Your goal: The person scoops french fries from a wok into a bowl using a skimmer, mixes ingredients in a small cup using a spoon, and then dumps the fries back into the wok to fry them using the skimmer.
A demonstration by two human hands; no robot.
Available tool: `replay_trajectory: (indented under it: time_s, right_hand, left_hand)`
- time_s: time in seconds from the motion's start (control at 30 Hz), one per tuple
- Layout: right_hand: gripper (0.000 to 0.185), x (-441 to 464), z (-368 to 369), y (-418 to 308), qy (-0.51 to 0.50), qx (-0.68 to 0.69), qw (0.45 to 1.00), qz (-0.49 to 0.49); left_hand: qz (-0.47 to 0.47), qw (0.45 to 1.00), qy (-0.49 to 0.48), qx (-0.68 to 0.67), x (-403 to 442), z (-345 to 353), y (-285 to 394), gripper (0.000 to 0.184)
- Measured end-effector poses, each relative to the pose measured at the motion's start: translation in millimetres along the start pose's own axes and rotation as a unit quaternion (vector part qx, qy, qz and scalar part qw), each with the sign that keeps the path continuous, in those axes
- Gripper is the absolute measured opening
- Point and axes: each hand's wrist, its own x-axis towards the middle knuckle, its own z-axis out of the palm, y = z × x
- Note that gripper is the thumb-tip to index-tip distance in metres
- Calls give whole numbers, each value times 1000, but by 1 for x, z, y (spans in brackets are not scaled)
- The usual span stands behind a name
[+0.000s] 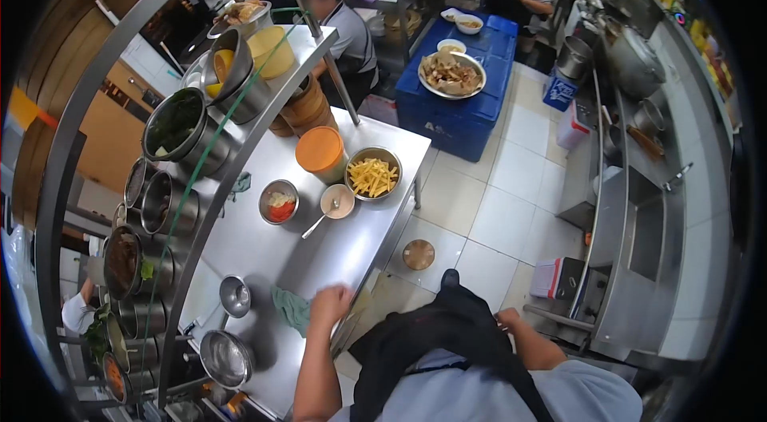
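My left hand (330, 305) is over the front edge of the steel table, just right of a crumpled green cloth (292, 309). Its fingers look curled in, slightly blurred, and nothing shows in them. My right hand (508, 320) hangs beside my black apron (447, 338), its fingers partly hidden and too small to read. Farther up the table are a bowl of fries (373, 176), a cup of pale sauce (337, 202) with a spoon, a bowl of red and white chopped food (279, 203) and an orange-lidded tub (320, 151). Two metal bowls (227, 358) (235, 296) sit nearer me.
A steel shelf (264, 75) with several metal pots runs along the left. A blue cooler box (447, 126) bearing a food platter (452, 74) stands ahead. A round brown object (419, 254) is on the tiled floor. A sink (645, 222) lines the right. Several people work beyond.
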Motion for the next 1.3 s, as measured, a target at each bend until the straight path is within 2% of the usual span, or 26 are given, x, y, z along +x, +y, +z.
replay_trajectory:
  time_s: [0.03, 0.07, 0.1, 0.17, 0.27, 0.3, 0.37, 0.43, 0.5, 0.67, 0.73, 0.83, 0.9, 0.97, 1.03, 1.2, 1.3]
  right_hand:
    - [32, 30, -21, 26, 5, -111, 993, -34]
    - [28, 27, -44, 17, 43, 56, 996, 45]
    - [24, 24, -60, 9, 82, 220, 964, 128]
    - [22, 15, -101, -10, 86, 248, 958, 113]
    - [18, -2, -155, -36, 101, 279, 952, 79]
    - [17, -5, -168, -41, 115, 308, 942, 62]
    - [16, -10, -185, -52, 127, 341, 931, 40]
    - [14, -10, -191, -51, 144, 362, 920, 36]
    - [13, 0, -184, -33, 126, 386, 913, 47]
    - [12, -43, -145, -29, 142, 407, 899, 84]
    - [20, -30, -117, 9, 113, 393, 906, 113]
    - [19, -26, -72, 46, 86, 449, 874, 165]
    - [20, -31, -49, 50, 86, 436, 881, 161]
    - [21, -43, -38, 29, 87, 421, 890, 154]
    - [24, -63, -33, 4, 72, 348, 927, 119]
    - [25, -68, -36, -48, 86, 333, 931, 122]
    - [22, -72, -49, -74, 116, 331, 934, 65]
  left_hand:
    - [5, 998, 44, -33, 26, -15, 25, 30]
    - [19, 997, 68, -42, 53, -24, 44, 26]
    - [36, 992, 116, -19, 74, -40, 70, 26]
    - [9, 987, 158, -12, 122, -55, 99, 24]
    - [-35, 978, 207, 13, 178, -51, 107, 25]
    - [-41, 977, 206, 17, 187, -51, 110, 25]
    - [-114, 977, 177, 41, 206, -54, 119, 24]
    - [-124, 978, 152, 67, 216, -52, 120, 23]
    - [-132, 979, 127, 91, 222, -49, 115, 21]
    - [-135, 976, 168, 34, 222, -67, 121, 15]
    - [-129, 972, 193, 18, 217, -79, 118, 13]
    - [-3, 962, 261, -80, 204, -93, 77, 11]
    - [-13, 965, 248, -86, 190, -97, 52, 11]
    - [-20, 971, 231, -62, 175, -90, 30, 10]
    - [-27, 975, 215, -48, 166, -75, 14, 11]
    - [-23, 984, 174, 17, 177, -49, 22, 16]
    - [-33, 989, 142, 9, 194, -33, 25, 21]
